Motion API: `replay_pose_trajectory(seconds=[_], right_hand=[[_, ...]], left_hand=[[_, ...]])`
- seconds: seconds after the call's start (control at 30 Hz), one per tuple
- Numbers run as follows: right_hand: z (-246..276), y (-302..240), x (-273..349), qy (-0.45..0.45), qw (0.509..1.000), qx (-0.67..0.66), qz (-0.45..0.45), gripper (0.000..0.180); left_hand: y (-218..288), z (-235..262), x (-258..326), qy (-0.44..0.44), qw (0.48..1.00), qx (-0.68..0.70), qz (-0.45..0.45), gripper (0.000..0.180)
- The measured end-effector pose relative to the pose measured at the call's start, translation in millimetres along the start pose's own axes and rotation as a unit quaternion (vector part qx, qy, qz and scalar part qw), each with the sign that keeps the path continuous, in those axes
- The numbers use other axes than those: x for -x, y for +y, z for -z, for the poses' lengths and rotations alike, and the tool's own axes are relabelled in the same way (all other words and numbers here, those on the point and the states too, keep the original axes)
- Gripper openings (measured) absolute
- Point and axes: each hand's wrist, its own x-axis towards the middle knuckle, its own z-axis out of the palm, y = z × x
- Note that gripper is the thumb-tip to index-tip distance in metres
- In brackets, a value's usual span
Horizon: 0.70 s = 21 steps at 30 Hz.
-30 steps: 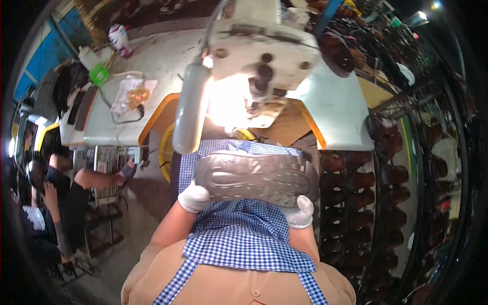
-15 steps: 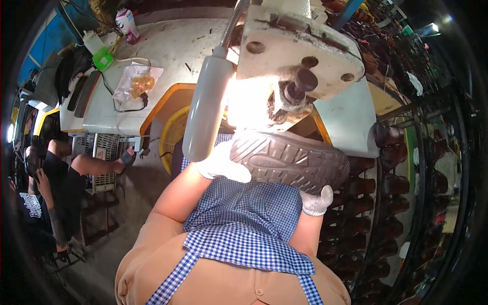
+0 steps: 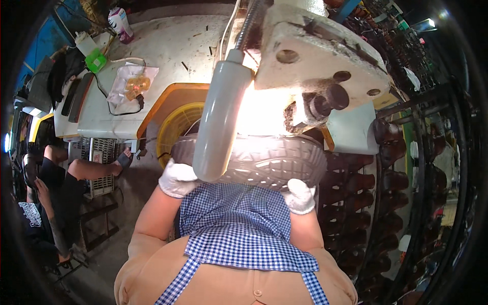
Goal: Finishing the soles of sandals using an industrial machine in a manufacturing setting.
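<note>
A dark shoe (image 3: 274, 157) with a deeply treaded sole lies crosswise under the head of a sewing machine (image 3: 325, 56). Its sole faces me, partly washed out by bright light. At the shoe's left end my left hand (image 3: 178, 179), in a white glove, is closed on it. My right hand (image 3: 299, 197), gloved too, grips the lower edge toward the right end with its thumb showing. The fingers of both hands are mostly hidden behind the shoe. A grey cylindrical lamp (image 3: 219, 117) hangs in front of the shoe's left part.
A yellow basket (image 3: 178, 124) sits in the table's cutout. On the white table (image 3: 168, 48) are a clear-yellow object (image 3: 136, 86) with a cable, a green container (image 3: 95, 61) and a bottle (image 3: 121, 24). Racks of brown shoes (image 3: 391, 152) stand right. Another person (image 3: 51, 193) sits left.
The shoe has shifted left, and its far left end now shows beyond the lamp. My left hand has moved left to that end; my right hand has moved slightly left. The view has shifted a little.
</note>
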Motion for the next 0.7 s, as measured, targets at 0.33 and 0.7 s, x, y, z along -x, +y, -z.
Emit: replay_pose_trajectory(seconds=[0.33, 0.7], right_hand=[[-65, 4, -40, -0.188, 0.978, 0.081, -0.037, 0.079], [-73, -45, -88, -0.321, 0.873, 0.259, -0.262, 0.059]], left_hand=[[1, 55, 47, 0.069, 0.989, 0.129, 0.013, 0.094], [7, 11, -8, -0.045, 0.998, -0.006, 0.042, 0.059]])
